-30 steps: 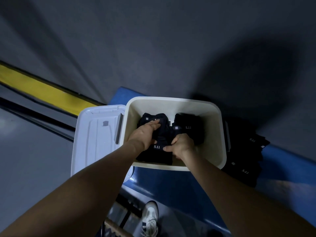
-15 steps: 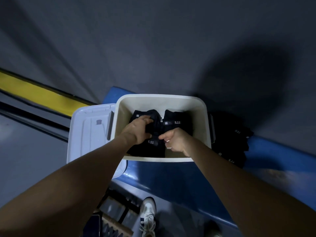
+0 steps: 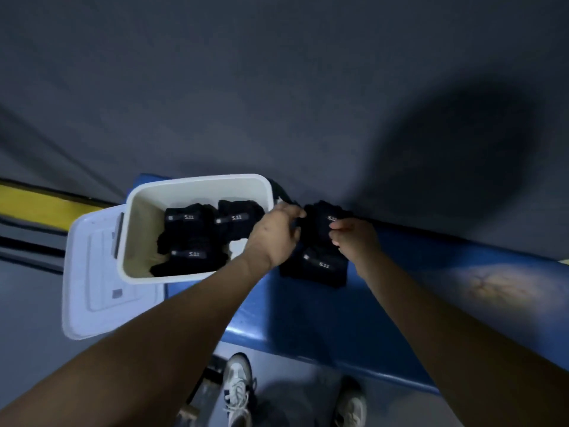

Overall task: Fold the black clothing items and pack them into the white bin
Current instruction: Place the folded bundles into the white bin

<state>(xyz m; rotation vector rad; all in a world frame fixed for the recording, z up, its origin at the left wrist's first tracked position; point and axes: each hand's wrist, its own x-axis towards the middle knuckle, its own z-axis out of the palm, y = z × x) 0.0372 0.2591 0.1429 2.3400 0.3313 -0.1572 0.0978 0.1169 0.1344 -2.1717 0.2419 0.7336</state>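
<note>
The white bin stands on the blue bench and holds three folded black clothing items with small white labels. To the right of the bin, a pile of black folded items lies on the bench. My left hand reaches over the bin's right rim, and its thumb and fingers pinch the left edge of the pile's top item. From the other side, my right hand curls its fingers round that item's right edge. The item's far side is lost in shadow.
The bin's white lid lies flat against its left side. The blue bench runs to the right along a grey wall. A yellow stripe crosses at the left. My two white shoes are on the floor below.
Both hands came out of the bin and moved right to the pile beside it, where they now hold its top item. The view has shifted right.
</note>
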